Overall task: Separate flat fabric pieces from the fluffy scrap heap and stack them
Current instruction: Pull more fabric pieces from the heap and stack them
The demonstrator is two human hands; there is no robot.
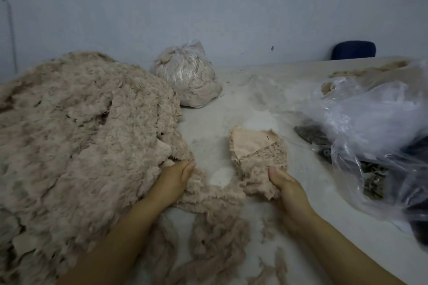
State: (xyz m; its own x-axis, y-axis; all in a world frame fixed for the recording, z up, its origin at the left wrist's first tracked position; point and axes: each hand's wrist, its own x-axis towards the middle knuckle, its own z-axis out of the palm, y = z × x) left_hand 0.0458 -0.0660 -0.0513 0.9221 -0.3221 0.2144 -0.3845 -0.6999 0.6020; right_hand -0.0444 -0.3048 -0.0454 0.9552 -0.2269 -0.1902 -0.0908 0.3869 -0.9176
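Two bare hands work at a lint-dusted bench point(243, 99): the right hand point(286, 188) grips the near end of a small bundle of flat fabric pieces point(257, 152), thumb curled over it, while the left hand point(174, 179) lies with straight fingers against the edge of the fluffy scrap heap point(81, 134), holding nothing that can be seen. Loose tufts point(215, 233) trail between the forearms. The step in hand appears to be pulling another flat piece free; the next move likely calls for pinching one out of the fluff and laying it squarely on the bundle. Farther back, a tied clear bag of scraps point(187, 76) sits just beyond the heap, with crumpled plastic bags point(361, 109) at right and a blue chair point(353, 50) against the wall.
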